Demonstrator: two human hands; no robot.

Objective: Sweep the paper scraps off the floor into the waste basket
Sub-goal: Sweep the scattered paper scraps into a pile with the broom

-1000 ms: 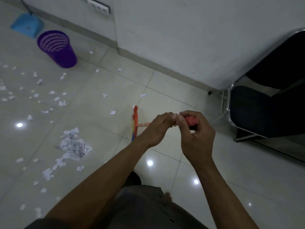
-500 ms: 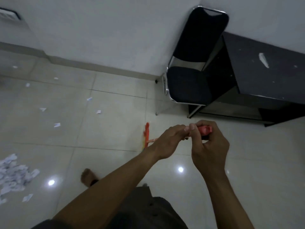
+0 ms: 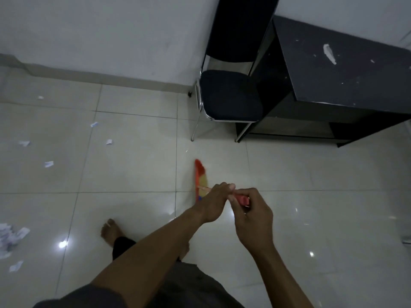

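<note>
Glossy pale tiled floor [image 3: 133, 170], black padded chair [image 3: 231, 96] at twelve. Left hand [image 3: 213, 202] and right hand [image 3: 253, 216] both curl round the red plastic broom [image 3: 199, 178], head low. White paper scraps [image 3: 109, 142] lie at nine o'clock; basket unseen. Best: low, short strokes toward nine.

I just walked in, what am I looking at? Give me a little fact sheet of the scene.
Broom: red broom, head down near the floor
Hands: left hand and right hand both grip its handle
Scraps: paper pile at the left edge, loose paper scraps on the tiles
Waste basket: not in view
Nearby: black chair, dark desk
</note>
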